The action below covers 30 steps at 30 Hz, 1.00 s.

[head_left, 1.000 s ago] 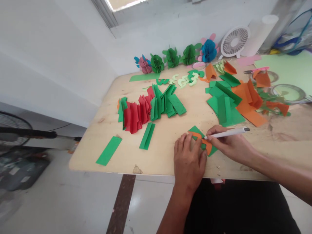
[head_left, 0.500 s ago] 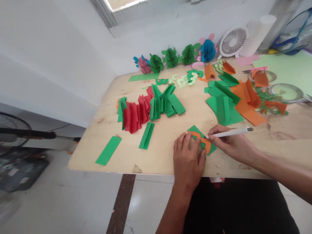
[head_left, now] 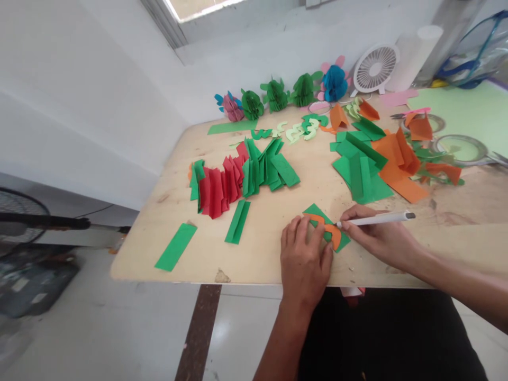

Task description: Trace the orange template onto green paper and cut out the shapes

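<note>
Orange cutout [head_left: 335, 237] lies on green paper [head_left: 343, 242] on the tabletop [head_left: 262, 254]; left hand [head_left: 302, 255], flattened, fingers extended, presses both down; right hand [head_left: 371, 234], pinching a white pen [head_left: 383, 218], could push the cutout askew if left-hand pressure slackens.

Orange cutout [head_left: 335, 238], green paper [head_left: 344, 242], white pen [head_left: 381, 218], red strips [head_left: 216, 191], white fan [head_left: 375, 69]
</note>
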Motion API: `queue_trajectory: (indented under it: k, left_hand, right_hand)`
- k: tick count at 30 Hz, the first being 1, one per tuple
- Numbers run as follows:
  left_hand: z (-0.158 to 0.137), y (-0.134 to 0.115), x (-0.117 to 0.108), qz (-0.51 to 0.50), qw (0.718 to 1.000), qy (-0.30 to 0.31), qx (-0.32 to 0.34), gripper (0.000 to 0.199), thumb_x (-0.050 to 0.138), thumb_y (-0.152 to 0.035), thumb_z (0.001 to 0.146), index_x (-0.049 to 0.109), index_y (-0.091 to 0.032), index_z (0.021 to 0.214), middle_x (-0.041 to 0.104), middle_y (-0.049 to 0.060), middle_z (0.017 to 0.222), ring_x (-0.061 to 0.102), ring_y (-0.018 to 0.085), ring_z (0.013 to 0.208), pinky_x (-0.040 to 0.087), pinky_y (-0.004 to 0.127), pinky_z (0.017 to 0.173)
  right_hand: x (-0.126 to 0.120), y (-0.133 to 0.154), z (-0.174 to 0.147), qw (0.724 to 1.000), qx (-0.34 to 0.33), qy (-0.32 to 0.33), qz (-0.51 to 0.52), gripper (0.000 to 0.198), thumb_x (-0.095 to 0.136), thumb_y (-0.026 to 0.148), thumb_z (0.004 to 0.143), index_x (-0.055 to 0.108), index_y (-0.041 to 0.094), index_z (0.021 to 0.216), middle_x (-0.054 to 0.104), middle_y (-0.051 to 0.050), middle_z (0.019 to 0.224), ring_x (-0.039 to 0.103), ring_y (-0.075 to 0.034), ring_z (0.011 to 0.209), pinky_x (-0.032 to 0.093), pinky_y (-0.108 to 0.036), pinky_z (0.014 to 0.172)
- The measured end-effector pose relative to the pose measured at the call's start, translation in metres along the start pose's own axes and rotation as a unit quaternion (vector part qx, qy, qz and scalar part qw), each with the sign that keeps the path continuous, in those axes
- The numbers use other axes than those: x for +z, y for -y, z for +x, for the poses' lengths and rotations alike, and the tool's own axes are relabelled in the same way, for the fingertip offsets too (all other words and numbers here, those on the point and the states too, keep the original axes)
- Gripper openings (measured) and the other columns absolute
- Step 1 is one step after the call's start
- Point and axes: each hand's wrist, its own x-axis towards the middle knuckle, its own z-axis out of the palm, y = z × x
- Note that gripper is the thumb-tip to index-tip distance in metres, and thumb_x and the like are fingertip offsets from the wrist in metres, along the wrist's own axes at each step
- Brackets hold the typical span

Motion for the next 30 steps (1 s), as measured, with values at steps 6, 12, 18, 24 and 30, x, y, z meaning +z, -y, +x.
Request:
queue_trajectory:
  k: [6, 12, 18, 24, 30]
  left_hand:
    - [0.0006, 0.0004, -0.0003, -0.005, 1.0, 0.005, -0.003, 0.029, 0.055, -0.025, 0.087, 0.061, -0.02, 0.115, 0.053, 0.012, 0.134, 0.043, 0.031, 0.127, 0.039, 0.053, 0.105]
    - [0.0009, 0.0002, -0.0003, -0.005, 1.0, 0.003, -0.002, 0.029, 0.054, -0.024, 0.087, 0.061, -0.021, 0.114, 0.053, 0.013, 0.133, 0.043, 0.03, 0.127, 0.04, 0.052, 0.104]
    - [0.0019, 0.0004, 0.0011, 0.013, 1.0, 0.0, 0.011, 0.03, 0.054, -0.022, 0.087, 0.062, -0.024, 0.116, 0.052, 0.013, 0.131, 0.044, 0.031, 0.124, 0.041, 0.053, 0.101]
    - [0.0008, 0.0005, 0.0041, 0.029, 0.999, -0.013, 0.018, 0.03, 0.056, -0.021, 0.085, 0.062, -0.025, 0.115, 0.053, 0.013, 0.129, 0.046, 0.032, 0.122, 0.042, 0.054, 0.1]
    - [0.0017, 0.0002, 0.0042, 0.038, 0.999, -0.008, 0.018, 0.03, 0.056, -0.02, 0.085, 0.063, -0.024, 0.114, 0.053, 0.014, 0.129, 0.046, 0.032, 0.121, 0.042, 0.054, 0.1]
  right_hand:
    - [-0.0007, 0.0009, -0.0034, 1.0, 0.002, -0.012, -0.021, 0.013, 0.052, 0.029, 0.089, 0.061, 0.022, 0.082, 0.066, -0.002, 0.07, 0.059, -0.016, 0.058, 0.047, -0.028, 0.052]
    - [0.0004, -0.0004, -0.0055, 1.0, 0.0, -0.017, -0.022, 0.011, 0.053, 0.027, 0.089, 0.061, 0.022, 0.083, 0.069, -0.003, 0.076, 0.064, -0.018, 0.067, 0.049, -0.029, 0.058]
    - [0.0018, -0.0017, -0.0064, 1.0, -0.001, -0.021, -0.015, 0.01, 0.054, 0.025, 0.089, 0.062, 0.021, 0.085, 0.07, -0.002, 0.076, 0.064, -0.017, 0.067, 0.049, -0.028, 0.06]
    - [0.0031, -0.0016, -0.0064, 1.0, -0.005, -0.026, -0.012, 0.011, 0.054, 0.026, 0.089, 0.063, 0.021, 0.083, 0.07, -0.002, 0.075, 0.064, -0.016, 0.066, 0.048, -0.028, 0.059]
    - [0.0025, -0.0015, -0.0063, 1.0, -0.006, -0.028, -0.013, 0.011, 0.054, 0.027, 0.089, 0.063, 0.021, 0.084, 0.07, -0.001, 0.074, 0.063, -0.016, 0.064, 0.047, -0.028, 0.059]
